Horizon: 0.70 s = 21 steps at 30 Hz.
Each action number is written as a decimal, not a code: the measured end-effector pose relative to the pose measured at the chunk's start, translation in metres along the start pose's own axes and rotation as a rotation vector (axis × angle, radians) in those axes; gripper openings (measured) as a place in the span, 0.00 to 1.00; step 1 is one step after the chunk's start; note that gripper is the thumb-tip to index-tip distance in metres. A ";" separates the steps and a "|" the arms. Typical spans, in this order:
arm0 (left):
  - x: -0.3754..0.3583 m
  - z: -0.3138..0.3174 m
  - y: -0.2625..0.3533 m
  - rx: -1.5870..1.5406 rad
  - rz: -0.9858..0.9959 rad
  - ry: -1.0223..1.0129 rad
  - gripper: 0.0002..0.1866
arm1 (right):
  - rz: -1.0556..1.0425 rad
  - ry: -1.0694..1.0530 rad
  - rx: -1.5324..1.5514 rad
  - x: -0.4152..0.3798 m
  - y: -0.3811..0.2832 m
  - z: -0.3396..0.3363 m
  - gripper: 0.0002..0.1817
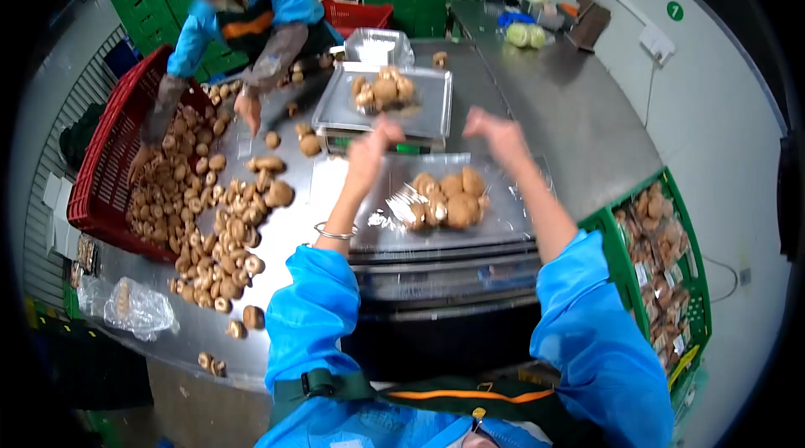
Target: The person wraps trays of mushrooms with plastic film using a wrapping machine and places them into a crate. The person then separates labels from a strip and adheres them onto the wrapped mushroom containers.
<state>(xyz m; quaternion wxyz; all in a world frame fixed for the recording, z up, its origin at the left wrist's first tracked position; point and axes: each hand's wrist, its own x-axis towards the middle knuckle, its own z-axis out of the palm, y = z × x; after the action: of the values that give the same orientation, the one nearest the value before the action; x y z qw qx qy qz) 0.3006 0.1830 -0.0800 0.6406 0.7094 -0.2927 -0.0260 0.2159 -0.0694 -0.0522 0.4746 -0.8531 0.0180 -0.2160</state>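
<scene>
Both my hands reach forward over a wrapping station. My left hand (375,146), with a bracelet on the wrist, is closed at the far left side of the clear plastic film (516,205). My right hand (501,142) is closed at the far right side. Both seem to pinch the film, though blur hides its edge at the fingers. Between my forearms a cluster of brown mushrooms (457,196) rests there, with shiny film over its left part. Just beyond my hands, a scale (428,125) bears another pack of mushrooms (384,90).
Loose mushrooms (222,251) spill from a tipped red crate (101,163) at left, where a co-worker's hand (249,108) reaches. A green crate (700,280) of packed mushrooms stands at right. Crumpled plastic bags (138,310) lie near left; cabbages (526,35) sit at the back.
</scene>
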 end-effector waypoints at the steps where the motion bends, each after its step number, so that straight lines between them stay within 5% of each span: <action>1: -0.003 0.015 -0.026 0.123 -0.162 -0.028 0.20 | 0.034 -0.259 -0.191 0.002 0.047 0.018 0.16; 2: -0.009 0.019 -0.042 0.236 -0.090 -0.192 0.20 | -0.057 -0.492 -0.517 -0.006 0.040 0.028 0.17; 3: -0.015 0.019 -0.039 0.221 -0.065 -0.251 0.18 | 0.286 -0.428 -0.168 -0.012 0.028 0.026 0.14; 5: -0.023 0.011 -0.011 0.076 -0.253 -0.399 0.16 | 0.338 -0.681 0.158 -0.018 0.016 0.004 0.13; 8: -0.038 -0.011 0.025 -0.303 -0.583 -0.628 0.23 | 0.713 -0.707 0.502 -0.043 -0.007 -0.023 0.23; 12: -0.064 -0.012 0.054 -0.170 -0.665 -0.567 0.32 | 0.824 -0.694 0.535 -0.069 -0.015 -0.028 0.38; 19: -0.171 -0.011 0.117 -0.250 -0.515 -0.612 0.35 | 0.673 -0.734 0.426 -0.175 -0.093 -0.064 0.31; 21: -0.209 -0.018 0.124 -0.347 -0.583 -0.698 0.35 | 0.802 -0.801 0.405 -0.212 -0.108 -0.072 0.31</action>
<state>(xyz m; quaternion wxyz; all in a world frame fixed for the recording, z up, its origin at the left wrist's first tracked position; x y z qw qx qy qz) 0.0875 0.2918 -0.0332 0.5790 0.5933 -0.2705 -0.4894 -0.0230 -0.0185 -0.0058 0.6419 -0.6874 0.1169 0.3190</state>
